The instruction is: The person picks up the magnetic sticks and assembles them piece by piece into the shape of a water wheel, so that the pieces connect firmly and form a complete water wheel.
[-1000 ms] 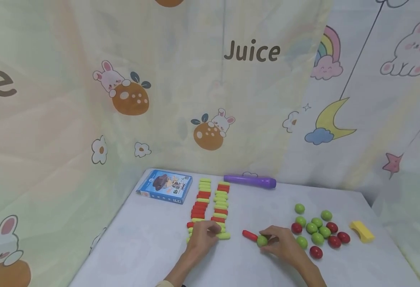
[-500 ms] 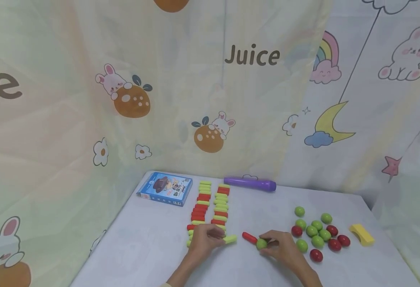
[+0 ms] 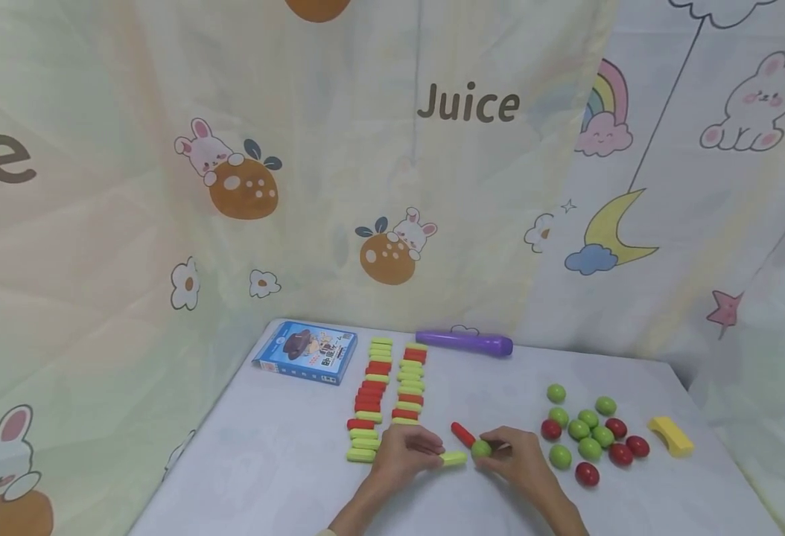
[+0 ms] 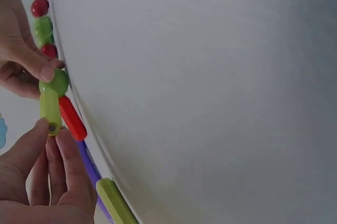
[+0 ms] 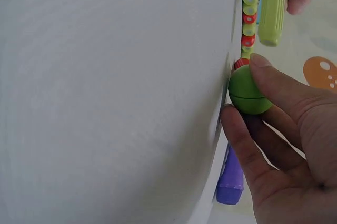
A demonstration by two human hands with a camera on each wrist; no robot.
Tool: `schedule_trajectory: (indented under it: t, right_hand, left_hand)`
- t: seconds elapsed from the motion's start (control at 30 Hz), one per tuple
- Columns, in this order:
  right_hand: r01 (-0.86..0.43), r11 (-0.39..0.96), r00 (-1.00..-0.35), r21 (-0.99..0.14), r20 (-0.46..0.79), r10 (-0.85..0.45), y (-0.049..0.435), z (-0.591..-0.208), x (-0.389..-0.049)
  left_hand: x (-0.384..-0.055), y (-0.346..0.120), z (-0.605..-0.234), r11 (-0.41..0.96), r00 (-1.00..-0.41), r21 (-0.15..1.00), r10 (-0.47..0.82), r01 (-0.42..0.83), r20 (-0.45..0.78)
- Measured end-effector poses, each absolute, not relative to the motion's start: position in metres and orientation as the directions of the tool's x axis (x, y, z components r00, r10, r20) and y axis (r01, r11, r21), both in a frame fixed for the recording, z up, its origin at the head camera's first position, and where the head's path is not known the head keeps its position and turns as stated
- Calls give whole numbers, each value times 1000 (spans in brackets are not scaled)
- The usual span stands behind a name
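Note:
My left hand (image 3: 399, 458) pinches one end of a yellow-green ribbed stick (image 3: 454, 458), whose free end points right. In the left wrist view a small dark disc shows in the end of this stick (image 4: 50, 109) by my fingertips. My right hand (image 3: 516, 458) pinches a green ball (image 3: 480, 449) between thumb and fingers. A red stick (image 3: 462, 433) meets the ball and slants up and left from it. In the right wrist view a dark seam runs around the ball (image 5: 247, 90), apart from the yellow-green stick (image 5: 271, 13). The two hands are close together.
Two columns of red and yellow-green sticks (image 3: 369, 397) lie left of centre. Several green and red balls (image 3: 590, 449) lie right, beside a yellow arched block (image 3: 671, 436). A blue box (image 3: 308, 351) and a purple stick (image 3: 464, 343) lie at the back of the white table (image 3: 258, 461).
My left hand has taken the yellow-green stick from the lower end of the right column and moved it right, towards the ball. The red stick has turned steeper, and the ball has shifted slightly left.

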State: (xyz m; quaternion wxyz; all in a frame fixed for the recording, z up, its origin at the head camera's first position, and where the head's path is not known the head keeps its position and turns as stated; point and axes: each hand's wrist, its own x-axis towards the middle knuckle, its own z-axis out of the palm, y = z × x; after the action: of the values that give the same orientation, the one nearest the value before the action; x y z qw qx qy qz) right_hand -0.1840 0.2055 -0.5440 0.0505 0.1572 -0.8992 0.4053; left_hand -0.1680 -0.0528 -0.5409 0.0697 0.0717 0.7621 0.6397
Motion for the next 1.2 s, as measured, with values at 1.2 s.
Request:
schedule_trajectory:
  t: [1.2]
  right_hand:
    - [-428, 538, -874, -726, 181, -451, 220, -538, -187]
  left_hand:
    - [-189, -94, -544, 400, -993, 916, -87, 41, 83]
